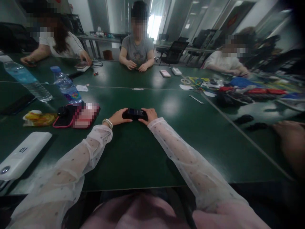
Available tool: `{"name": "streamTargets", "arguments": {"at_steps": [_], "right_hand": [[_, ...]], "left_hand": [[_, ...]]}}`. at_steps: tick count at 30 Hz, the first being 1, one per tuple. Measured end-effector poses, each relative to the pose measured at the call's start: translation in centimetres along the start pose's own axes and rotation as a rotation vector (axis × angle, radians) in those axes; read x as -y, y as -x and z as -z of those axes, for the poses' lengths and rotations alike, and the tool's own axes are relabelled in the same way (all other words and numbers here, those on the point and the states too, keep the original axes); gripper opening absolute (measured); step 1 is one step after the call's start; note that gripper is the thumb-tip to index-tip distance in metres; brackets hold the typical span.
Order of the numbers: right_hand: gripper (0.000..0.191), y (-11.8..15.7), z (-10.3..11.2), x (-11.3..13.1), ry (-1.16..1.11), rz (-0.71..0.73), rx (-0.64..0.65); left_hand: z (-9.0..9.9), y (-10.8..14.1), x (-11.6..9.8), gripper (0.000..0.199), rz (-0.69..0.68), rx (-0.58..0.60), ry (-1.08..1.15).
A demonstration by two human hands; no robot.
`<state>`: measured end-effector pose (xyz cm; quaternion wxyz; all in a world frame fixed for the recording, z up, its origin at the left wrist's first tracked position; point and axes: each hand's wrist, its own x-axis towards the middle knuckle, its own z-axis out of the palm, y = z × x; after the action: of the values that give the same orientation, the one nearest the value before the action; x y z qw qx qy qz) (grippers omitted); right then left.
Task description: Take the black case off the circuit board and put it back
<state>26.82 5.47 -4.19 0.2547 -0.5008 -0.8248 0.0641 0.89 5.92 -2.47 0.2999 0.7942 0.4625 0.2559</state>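
Note:
Both my arms reach forward over the dark green table (133, 152). Between my hands is a small black device (134, 114) with a dark screen, lying lengthwise from left to right. My left hand (118, 117) grips its left end, thumb on the near side and fingers on the far side. At its right end my right hand (149, 115) grips it in the same way. Whether the device rests on the table or is just above it, I cannot tell. A beaded bracelet (108, 123) circles my left wrist.
Left of my hands are a pink-edged phone (64, 116), a snack packet (39, 119), water bottles (66, 84) and a white power bank (26, 156). A wrench (196, 99) and tangled cables (190, 81) lie right. Several people sit around; one person's arm (290, 140) shows at right.

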Motion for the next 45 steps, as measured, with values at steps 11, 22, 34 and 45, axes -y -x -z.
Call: {"name": "streamTargets", "arguments": {"at_steps": [11,22,34,45], "right_hand": [[0.08,0.7,0.0,0.4,0.036,-0.026,0.003],[0.073,0.7,0.0,0.0,0.01,0.053,-0.005],[0.061,0.8,1.0,1.1,-0.074,0.016,0.021],[0.052,0.5,0.6,-1.1,-0.734,-0.149,0.154]], "left_hand": [[0.4,0.0,0.1,0.073,0.017,-0.021,0.102],[0.3,0.0,-0.3,0.074,0.045,-0.025,0.153],[0.4,-0.2,-0.6,0.064,0.017,0.034,0.215],[0.7,-0.1,-0.9,0.059,0.025,0.044,0.268]]}}
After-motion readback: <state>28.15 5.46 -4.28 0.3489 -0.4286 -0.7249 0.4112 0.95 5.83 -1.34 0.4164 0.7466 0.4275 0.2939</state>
